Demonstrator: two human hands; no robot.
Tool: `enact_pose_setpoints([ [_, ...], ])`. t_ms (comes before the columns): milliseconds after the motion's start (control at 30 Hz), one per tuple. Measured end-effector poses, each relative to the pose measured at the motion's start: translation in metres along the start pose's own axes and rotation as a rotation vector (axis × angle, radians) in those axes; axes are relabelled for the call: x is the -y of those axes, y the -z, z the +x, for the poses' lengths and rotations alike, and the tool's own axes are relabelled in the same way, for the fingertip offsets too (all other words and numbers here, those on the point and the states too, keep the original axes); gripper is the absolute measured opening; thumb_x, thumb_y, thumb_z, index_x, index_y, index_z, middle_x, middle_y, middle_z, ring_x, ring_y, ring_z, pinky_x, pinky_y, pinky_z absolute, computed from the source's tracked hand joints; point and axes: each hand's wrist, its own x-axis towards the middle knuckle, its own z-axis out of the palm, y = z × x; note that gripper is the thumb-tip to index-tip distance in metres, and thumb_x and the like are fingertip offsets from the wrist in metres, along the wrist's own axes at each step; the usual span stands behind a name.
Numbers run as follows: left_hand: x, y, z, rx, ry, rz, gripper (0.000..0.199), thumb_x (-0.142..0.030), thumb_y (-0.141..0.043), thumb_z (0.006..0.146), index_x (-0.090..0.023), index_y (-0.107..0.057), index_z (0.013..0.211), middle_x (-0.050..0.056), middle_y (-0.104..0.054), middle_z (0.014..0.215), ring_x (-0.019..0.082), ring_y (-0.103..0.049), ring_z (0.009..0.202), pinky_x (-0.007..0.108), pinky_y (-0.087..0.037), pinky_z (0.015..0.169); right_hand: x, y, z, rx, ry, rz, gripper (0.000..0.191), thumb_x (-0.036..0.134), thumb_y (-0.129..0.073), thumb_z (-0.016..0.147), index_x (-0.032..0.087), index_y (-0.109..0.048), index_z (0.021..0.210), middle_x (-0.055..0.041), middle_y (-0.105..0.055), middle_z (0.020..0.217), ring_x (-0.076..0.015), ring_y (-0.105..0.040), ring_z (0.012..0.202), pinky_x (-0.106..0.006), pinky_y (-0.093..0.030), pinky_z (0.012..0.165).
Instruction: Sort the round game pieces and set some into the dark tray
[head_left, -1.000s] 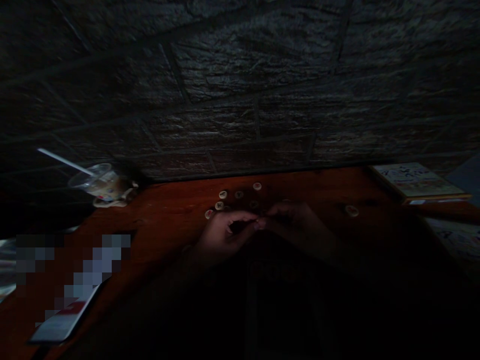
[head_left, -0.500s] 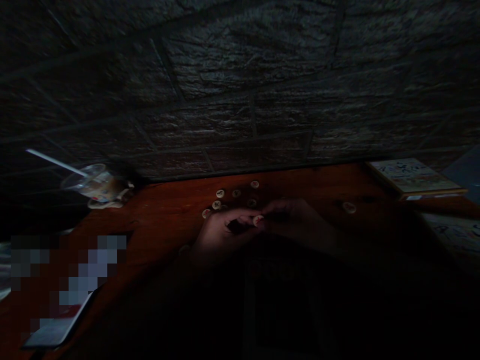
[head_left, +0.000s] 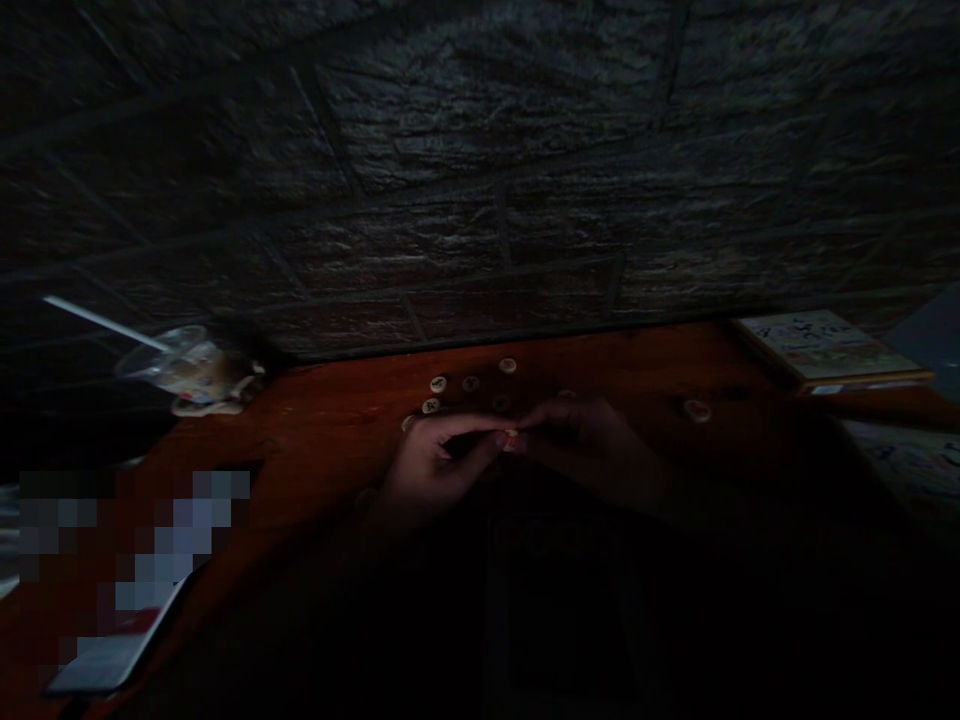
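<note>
Above the dark wooden table [head_left: 322, 420], the fingertips of my left hand [head_left: 442, 460] and my right hand [head_left: 600, 445] meet around a small round piece [head_left: 511, 438] with a red marking. Both hands pinch it from opposite sides. Just beyond my hands lie several round pale pieces with characters, among them a black-marked piece [head_left: 439, 384] and a red-marked piece [head_left: 508, 366]. One piece [head_left: 566, 395] shows partly behind my right hand. Deep shadow hides my forearms and the near part of the table.
A plastic cup [head_left: 191, 365] with a straw stands at the left back. At the left front is a flat device [head_left: 112, 660], partly pixelated. To the right are a lone piece [head_left: 697, 410] and a box [head_left: 832, 350]. A stone wall [head_left: 487, 180] rises behind.
My left fingers have closed in on the piece, which is now tilted, with less of its face showing. A piece behind my right hand has come into view.
</note>
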Motion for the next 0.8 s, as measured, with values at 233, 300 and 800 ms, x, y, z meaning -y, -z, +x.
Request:
enact_pose_setpoints([
  [233,-0.0053,-0.0027,0.0004,0.017,-0.016,-0.025,0.018,-0.020,-0.071,0.093,-0.020,-0.082,0.107,0.004,-0.085,0.101,0.020,-0.082,0.088,0.028,-0.066,0.082,0.0009,0.0021,-0.0005,-0.037,0.014,-0.093,0.011,0.034,-0.078,0.087,0.023,-0.082,0.088,-0.0011,-0.079,0.082,-0.0179,-0.071,0.079,-0.030,-0.051,0.070],
  [300,-0.0059,-0.0039,0.0000,0.013,-0.019,-0.028,0.018,-0.019,-0.073,0.091,-0.020,-0.081,0.106,0.004,-0.085,0.097,0.018,-0.082,0.084,0.026,-0.066,0.080,0.0012,0.0029,0.0002,-0.034,0.005,-0.081,0.012,0.034,-0.077,0.088,0.023,-0.081,0.087,-0.0012,-0.079,0.082,-0.0179,-0.071,0.079,-0.029,-0.050,0.070],
  [800,-0.0018,-0.0068,-0.0001,0.004,0.019,-0.173,0.025,-0.013,-0.084,0.079,-0.019,-0.079,0.103,0.002,-0.085,0.091,0.015,-0.081,0.079,0.021,-0.065,0.074,-0.0045,0.0003,0.0006,0.011,0.016,0.052,0.017,0.035,-0.078,0.087,0.021,-0.083,0.094,-0.0028,-0.082,0.088,-0.0185,-0.076,0.081,-0.029,-0.056,0.073],
])
